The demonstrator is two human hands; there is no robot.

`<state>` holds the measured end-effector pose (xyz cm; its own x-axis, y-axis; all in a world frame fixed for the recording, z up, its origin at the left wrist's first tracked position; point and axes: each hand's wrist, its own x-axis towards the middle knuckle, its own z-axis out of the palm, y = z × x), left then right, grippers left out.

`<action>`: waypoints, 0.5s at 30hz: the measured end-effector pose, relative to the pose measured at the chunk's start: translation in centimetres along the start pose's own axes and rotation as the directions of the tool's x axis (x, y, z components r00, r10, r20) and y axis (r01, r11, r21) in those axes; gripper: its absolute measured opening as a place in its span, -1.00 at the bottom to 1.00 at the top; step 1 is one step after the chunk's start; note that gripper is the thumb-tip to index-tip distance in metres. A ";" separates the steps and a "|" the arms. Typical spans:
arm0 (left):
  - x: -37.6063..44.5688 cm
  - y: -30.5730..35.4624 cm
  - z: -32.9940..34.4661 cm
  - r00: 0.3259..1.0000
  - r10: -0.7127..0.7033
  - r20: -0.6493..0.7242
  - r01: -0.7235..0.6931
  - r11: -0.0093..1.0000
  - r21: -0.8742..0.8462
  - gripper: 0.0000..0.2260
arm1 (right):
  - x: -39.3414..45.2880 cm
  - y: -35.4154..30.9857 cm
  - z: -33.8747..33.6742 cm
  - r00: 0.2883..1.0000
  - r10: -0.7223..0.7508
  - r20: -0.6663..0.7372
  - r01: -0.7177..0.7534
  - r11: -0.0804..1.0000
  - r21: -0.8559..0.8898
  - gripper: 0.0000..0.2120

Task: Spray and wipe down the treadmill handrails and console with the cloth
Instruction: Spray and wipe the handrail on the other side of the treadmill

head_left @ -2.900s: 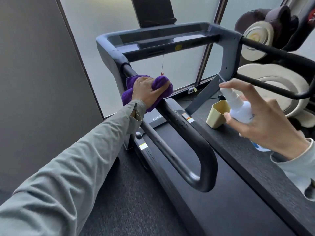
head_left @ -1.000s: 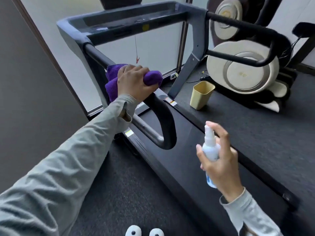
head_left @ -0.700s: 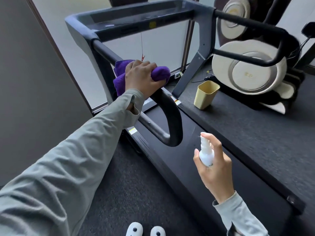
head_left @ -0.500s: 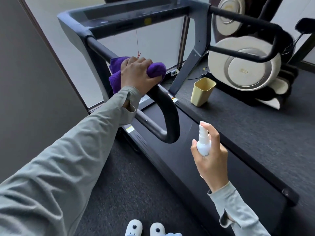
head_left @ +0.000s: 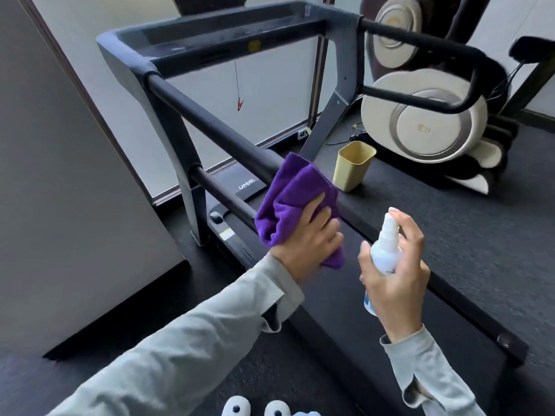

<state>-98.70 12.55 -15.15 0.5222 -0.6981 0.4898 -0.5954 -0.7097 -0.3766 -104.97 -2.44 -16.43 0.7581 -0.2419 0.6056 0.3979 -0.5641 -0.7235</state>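
My left hand (head_left: pixel 309 238) grips a bunched purple cloth (head_left: pixel 292 202) around the near, curved end of the treadmill's left handrail (head_left: pixel 210 121). That end of the rail is hidden under the cloth and hand. My right hand (head_left: pixel 396 274) holds a small white spray bottle (head_left: pixel 386 250) upright just right of the cloth, index finger on top of the nozzle. The grey console (head_left: pixel 222 28) spans the top of the frame. The right handrail (head_left: pixel 420 40) runs off its far right corner.
A yellow bin (head_left: pixel 353 166) stands on the dark carpet right of the treadmill belt (head_left: pixel 339 301). A cream and black exercise machine (head_left: pixel 426 124) sits behind it. A grey wall panel (head_left: pixel 60 205) is close on the left. A red clip on a cord (head_left: pixel 239 104) hangs under the console.
My left hand has slid the cloth down the left handrail from near the console to its near end. The right hand with the bottle has stayed beside it.
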 end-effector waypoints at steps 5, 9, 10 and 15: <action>0.8 -1.7 -0.7 0.993 -0.080 -0.092 0.089 0.991 0.101 -0.86 | 0.0 1.0 -1.3 0.997 0.058 0.045 -0.058 0.998 -0.018 -0.51; 3.3 -6.2 -3.3 0.910 -0.414 -0.013 0.414 0.909 0.046 -0.74 | -0.8 1.1 -0.6 0.994 0.071 0.080 -0.069 0.997 -0.018 -0.51; 3.4 -6.8 -3.6 0.883 -0.468 0.015 0.468 0.883 0.013 -0.70 | -1.0 1.1 -0.3 0.993 0.082 0.085 -0.081 0.997 -0.010 -0.51; 0.8 -2.9 -1.7 0.961 -0.257 -0.097 0.258 0.966 -0.007 -0.77 | -0.8 0.8 0.8 0.990 0.105 0.089 -0.109 0.993 0.038 -0.50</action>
<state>-97.59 14.26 -12.34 0.5957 -0.4794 0.6444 -0.4452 -0.8649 -0.2318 -104.89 -2.09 -17.77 0.8386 -0.2287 0.4944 0.3322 -0.5045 -0.7970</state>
